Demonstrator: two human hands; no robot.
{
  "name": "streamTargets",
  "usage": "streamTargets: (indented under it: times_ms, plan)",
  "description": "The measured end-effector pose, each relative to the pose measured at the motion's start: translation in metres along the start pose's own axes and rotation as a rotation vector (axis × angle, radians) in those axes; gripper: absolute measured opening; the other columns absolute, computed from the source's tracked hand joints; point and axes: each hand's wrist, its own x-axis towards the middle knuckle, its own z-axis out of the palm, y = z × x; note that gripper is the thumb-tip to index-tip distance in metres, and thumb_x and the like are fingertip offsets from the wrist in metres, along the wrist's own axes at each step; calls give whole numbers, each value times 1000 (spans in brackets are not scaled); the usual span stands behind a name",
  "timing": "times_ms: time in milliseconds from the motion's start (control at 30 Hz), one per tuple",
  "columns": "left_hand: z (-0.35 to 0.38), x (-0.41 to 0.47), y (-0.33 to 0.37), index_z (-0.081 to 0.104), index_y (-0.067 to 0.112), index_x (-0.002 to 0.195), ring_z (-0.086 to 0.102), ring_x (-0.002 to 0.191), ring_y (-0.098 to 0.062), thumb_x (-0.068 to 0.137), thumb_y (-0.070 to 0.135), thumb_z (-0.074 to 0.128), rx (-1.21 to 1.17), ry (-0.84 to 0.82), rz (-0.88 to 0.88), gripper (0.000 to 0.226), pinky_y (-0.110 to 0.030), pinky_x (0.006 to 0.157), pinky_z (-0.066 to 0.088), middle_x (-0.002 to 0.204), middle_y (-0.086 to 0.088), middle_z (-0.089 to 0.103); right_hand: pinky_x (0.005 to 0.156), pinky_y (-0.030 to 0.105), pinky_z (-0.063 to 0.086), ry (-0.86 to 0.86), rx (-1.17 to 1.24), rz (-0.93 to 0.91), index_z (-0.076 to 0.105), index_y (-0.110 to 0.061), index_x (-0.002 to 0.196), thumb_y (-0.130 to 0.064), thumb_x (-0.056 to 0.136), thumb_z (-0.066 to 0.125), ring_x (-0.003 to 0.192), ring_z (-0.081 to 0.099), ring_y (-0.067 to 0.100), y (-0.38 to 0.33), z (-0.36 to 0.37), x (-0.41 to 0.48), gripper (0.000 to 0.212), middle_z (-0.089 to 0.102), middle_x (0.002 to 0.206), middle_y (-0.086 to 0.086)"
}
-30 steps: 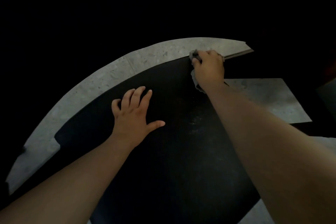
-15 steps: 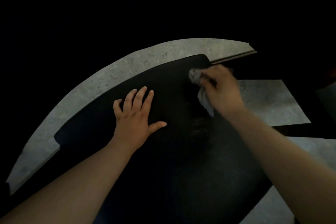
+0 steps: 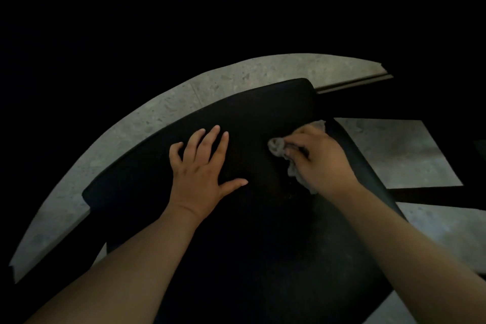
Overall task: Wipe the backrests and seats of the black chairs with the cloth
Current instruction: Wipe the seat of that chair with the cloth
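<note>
— Where is the cloth?
— Bunched in the right hand. The fingers are curled round it, and pale folds poke out past the fingertips, behind the knuckles and below the palm toward the wrist. It is pressed against the chair, toward the right end of the curved black panel.
— And the left hand?
— Flat on the same panel, just left of the cloth but not touching it. The fingers are straight and spread, the thumb points out to the right, and it holds nothing.
— Is that the backrest or the seat?
— I cannot tell. The black runs from the rounded far edge down toward the camera with no visible seam, and it is too dark to see where one part ends.
— What lies around it?
— Grey speckled floor, showing in an arc beyond the chair's far edge and in patches at the right. Dark bars cross those patches. Everything above the arc is black.
— The arms?
— Both bare, reaching in from the bottom corners.
</note>
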Motion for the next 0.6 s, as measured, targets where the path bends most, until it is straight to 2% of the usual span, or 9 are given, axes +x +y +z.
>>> streamTargets:
  times_ms: [133,233,300,400,433,500,600]
  plan:
    - [2,-1,-1,36,18,147,30,140,-30,79,78,32,-26,24,14,91,-58,109,26,155,-7,29,87,24,44,173,6,30,70,-19,114,-17,96,57,98,57,13,-12,-10,32,22,56,107,-5]
    - [3,-3,-1,38,18,146,31,141,-29,80,77,34,-48,51,20,88,-57,110,25,155,-7,31,85,21,35,212,-57,1,70,-14,113,-16,97,55,103,55,21,-15,1,90,22,60,109,6]
    - [3,-3,-2,39,18,146,30,141,-28,80,76,36,-64,67,19,88,-56,111,24,155,-7,32,84,25,36,150,-89,35,69,-14,114,-18,99,52,105,55,24,-14,13,117,23,60,111,7]
    - [4,-3,-2,41,17,145,31,141,-27,79,76,39,-92,94,14,88,-55,111,25,155,-6,34,89,39,44,90,-123,-1,69,-14,111,-18,99,51,105,55,25,-11,22,114,22,61,111,6]
    - [4,-3,-2,43,16,144,32,141,-27,79,75,40,-100,105,14,88,-56,111,25,154,-6,35,90,38,45,79,-89,-32,69,-14,110,-16,98,52,105,55,21,-11,19,103,21,61,110,5]
    - [4,-2,-1,45,15,143,33,140,-28,79,74,42,-106,126,23,88,-56,110,26,153,-7,37,90,26,44,-13,-21,-103,70,-19,106,-13,95,57,100,54,10,-9,11,72,18,60,106,-2]
    - [4,-2,-1,46,15,143,33,140,-28,79,74,42,-112,126,24,87,-56,110,25,153,-7,37,81,16,42,-227,45,-85,65,-37,95,-16,92,62,90,53,-2,-8,-5,22,21,57,95,-14]
